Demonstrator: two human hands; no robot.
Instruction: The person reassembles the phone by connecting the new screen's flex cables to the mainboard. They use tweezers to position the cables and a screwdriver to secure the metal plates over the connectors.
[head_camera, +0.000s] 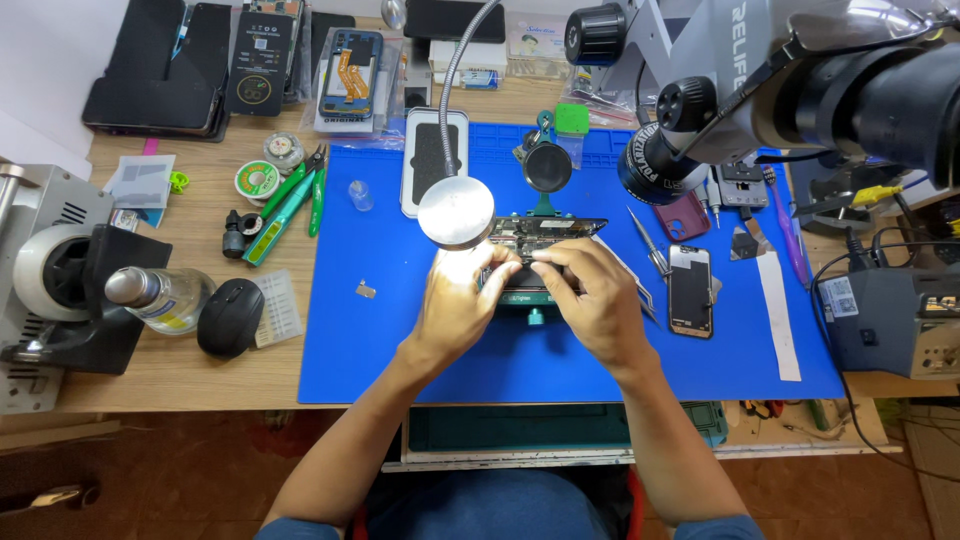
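An opened phone (545, 232) lies clamped in a green holder (535, 316) at the middle of a blue work mat (400, 340). My left hand (462, 300) rests on the phone's left end, brightly lit by a round lamp head (456, 212) on a gooseneck. My right hand (588, 292) covers the phone's right half, its fingertips pinched on the phone near the middle. Whether the fingers hold a small part or tool is hidden.
A microscope (760, 90) hangs over the mat's right side. Tweezers (648, 245), a small phone (690, 290) and a white strip (778, 315) lie right of my hands. To the left are green cutters (285, 205), a black mouse (230, 318), a bottle (160, 295) and a grey machine (50, 280).
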